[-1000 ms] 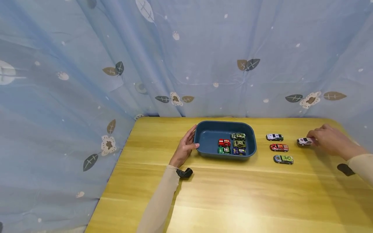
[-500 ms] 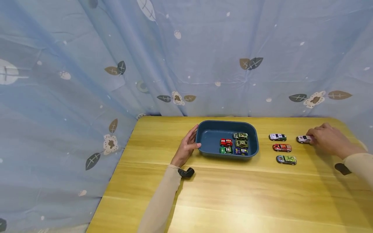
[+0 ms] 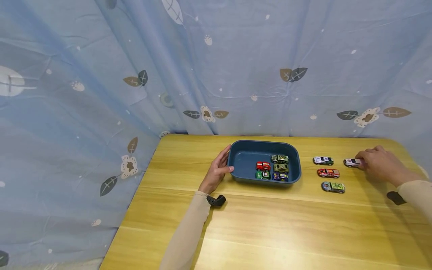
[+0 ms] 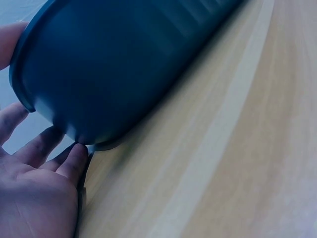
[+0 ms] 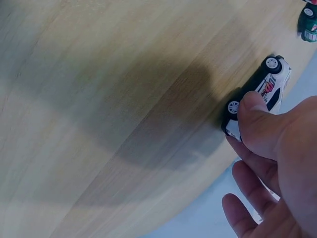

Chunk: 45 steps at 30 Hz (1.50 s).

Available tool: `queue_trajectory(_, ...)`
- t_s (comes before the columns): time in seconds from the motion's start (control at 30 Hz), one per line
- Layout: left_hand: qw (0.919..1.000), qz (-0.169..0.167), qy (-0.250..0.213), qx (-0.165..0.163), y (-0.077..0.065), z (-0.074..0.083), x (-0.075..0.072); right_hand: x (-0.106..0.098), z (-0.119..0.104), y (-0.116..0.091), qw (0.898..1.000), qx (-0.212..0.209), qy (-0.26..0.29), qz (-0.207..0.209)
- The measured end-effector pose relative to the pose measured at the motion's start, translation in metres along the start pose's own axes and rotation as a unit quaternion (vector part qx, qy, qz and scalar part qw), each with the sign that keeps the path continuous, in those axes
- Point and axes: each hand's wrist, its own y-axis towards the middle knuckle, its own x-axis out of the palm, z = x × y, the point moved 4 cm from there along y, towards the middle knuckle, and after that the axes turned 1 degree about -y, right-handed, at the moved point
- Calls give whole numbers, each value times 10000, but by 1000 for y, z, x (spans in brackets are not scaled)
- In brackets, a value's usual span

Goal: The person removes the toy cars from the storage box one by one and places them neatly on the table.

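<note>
The right hand (image 3: 381, 165) pinches a white toy car (image 3: 352, 162) at three o'clock from the blue tray (image 3: 245, 162), past three other cars (image 3: 328, 173); the left hand (image 3: 216, 171) grips the tray's nine o'clock end.

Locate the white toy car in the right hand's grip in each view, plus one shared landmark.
Head: the white toy car is at far right, below mid-height, at the fingertips of the right hand.
Left wrist: not in it.
Right wrist: right side, a little above mid-height, tilted in the picture, thumb against its side.
Shared landmark: the wooden tabletop, in all three views.
</note>
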Motion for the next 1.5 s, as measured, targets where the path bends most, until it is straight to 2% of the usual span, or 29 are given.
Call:
queue_trajectory(0.23, 10000, -36, -21, 6, -1, 2, 0, 3, 2, -2, 9999, 15, 45, -114)
queue_trajectory(0.5, 9999, -70, -72, 13, -1, 5, 3, 4, 2, -6, 9998, 8, 213, -40)
queue_trajectory(0.77, 10000, -44, -62, -17, -1, 7, 4, -5, 3, -6, 9971, 272, 596, -378)
queue_trajectory(0.9, 10000, -25, -34, -24, -2, 5, 4, -25, 1, 0, 9946, 311, 985, -27)
queue_trajectory(1.0, 9999, -45, -82, -35, -2, 3, 4, -52, -6, 9, 9892, 204, 1312, 614)
queue_trajectory(1.1, 9999, -59, -111, -56, -1, 2, 3, -84, -16, 20, 9796, 199, 1696, 1059)
queue_trajectory(1.23, 10000, -27, -86, -34, -1, 3, 2, -112, -42, 35, 9750, 247, 1883, 1154)
queue_trajectory(1.37, 10000, 13, -64, -47, 0, 4, 1, -120, -78, 52, 9696, 13, 2126, 1209)
queue_trajectory(1.5, 9999, 7, -98, -63, 0, 4, 1, -114, -115, 69, 9619, -339, 2428, 1209)
